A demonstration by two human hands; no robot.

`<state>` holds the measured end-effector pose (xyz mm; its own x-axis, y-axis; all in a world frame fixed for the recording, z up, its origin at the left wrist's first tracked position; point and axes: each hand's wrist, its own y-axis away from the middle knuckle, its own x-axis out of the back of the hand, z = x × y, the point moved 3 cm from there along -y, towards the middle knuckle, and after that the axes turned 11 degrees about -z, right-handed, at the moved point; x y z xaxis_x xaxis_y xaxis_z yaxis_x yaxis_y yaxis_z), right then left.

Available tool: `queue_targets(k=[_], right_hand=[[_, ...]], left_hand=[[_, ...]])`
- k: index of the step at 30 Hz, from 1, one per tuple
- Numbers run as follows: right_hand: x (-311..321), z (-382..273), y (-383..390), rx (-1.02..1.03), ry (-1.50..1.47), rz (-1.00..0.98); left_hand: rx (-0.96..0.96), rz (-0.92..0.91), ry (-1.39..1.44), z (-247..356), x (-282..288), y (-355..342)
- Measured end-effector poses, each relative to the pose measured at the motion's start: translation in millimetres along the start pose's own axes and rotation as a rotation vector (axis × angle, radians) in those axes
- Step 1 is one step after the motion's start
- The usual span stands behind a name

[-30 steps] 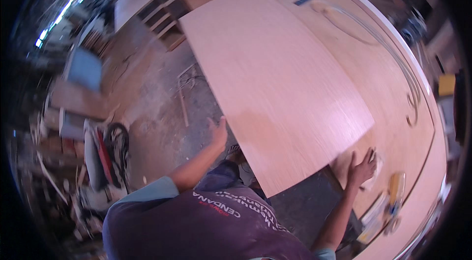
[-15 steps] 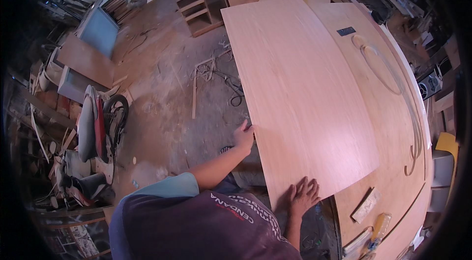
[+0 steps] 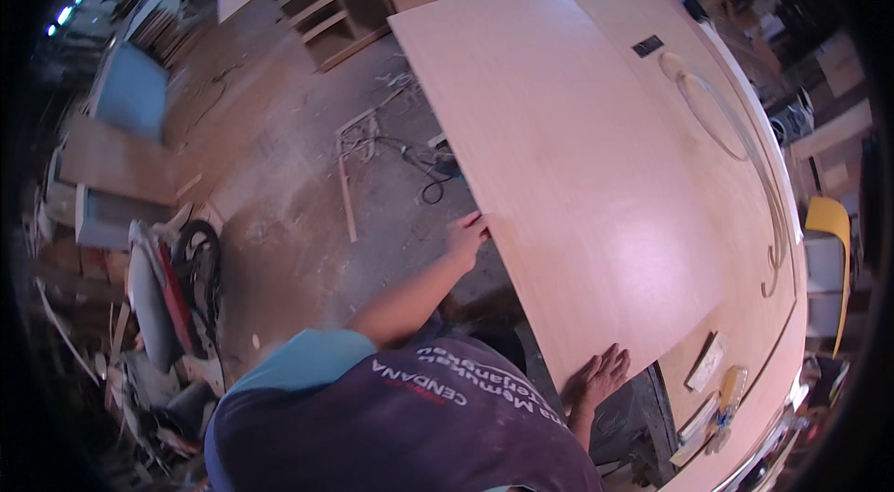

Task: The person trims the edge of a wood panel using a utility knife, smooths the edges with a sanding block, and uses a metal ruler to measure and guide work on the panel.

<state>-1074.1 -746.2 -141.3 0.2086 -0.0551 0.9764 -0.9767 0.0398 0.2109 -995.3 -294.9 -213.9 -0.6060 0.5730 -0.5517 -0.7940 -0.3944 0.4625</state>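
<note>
Now on panel (image 3: pixel 577 166): right hand (image 3: pixel 598 379) open, left hand (image 3: pixel 466 239) curled.

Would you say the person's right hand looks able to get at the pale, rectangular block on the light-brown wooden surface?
Probably yes: the right hand rests on the near end of the pinkish wooden panel, and the block lies uncovered to the hand's right, nothing standing between.

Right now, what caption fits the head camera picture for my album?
Left hand at the edge of a pale wooden panel, right hand on its near end.
</note>
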Motion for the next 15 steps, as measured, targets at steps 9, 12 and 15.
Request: queue_targets(k=[9,12,15], right_hand=[[22,-25,-100,-0.152,-0.076,0.026],[47,-60,-161,-0.156,-0.129,0.026],[71,-103,-213,-0.115,-0.133,0.056]], left_hand=[[-0.875,0.26,-1.455,120,-7,-60],[-0.593,-0.137,-1.998,154,-25,-87],[-0.55,-0.149,-2.056,175,-9,-151]])
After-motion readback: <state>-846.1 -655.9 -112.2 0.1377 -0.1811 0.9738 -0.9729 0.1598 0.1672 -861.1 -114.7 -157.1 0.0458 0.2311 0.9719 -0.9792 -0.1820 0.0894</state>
